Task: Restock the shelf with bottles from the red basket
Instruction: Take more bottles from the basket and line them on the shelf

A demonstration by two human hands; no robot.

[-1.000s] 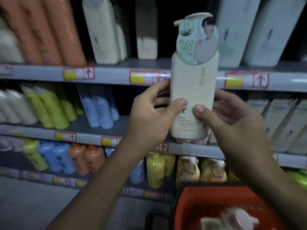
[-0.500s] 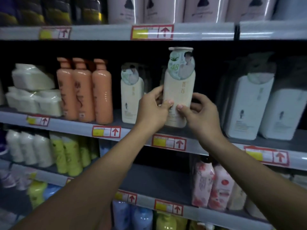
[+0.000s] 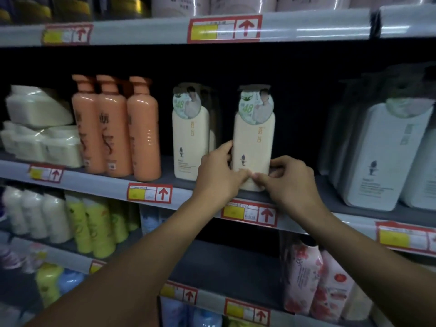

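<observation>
A cream bottle (image 3: 254, 140) with a round green-and-white card on its neck stands upright on the middle shelf (image 3: 179, 182). My left hand (image 3: 219, 175) grips its lower left side and my right hand (image 3: 290, 182) grips its lower right side, thumbs meeting across the front near the base. A matching cream bottle (image 3: 190, 142) stands just to its left, apart from it. The red basket is out of view.
Three orange pump bottles (image 3: 115, 128) and white packs (image 3: 37, 128) fill the shelf's left. Large white bottles (image 3: 382, 156) stand at the right. A dark gap lies between them and the held bottle. Yellow, white and pink bottles sit on lower shelves.
Both hands carried the cream bottle up from over the red basket to the middle shelf and set its base down beside the matching bottle. The view rose and the basket left the frame.
</observation>
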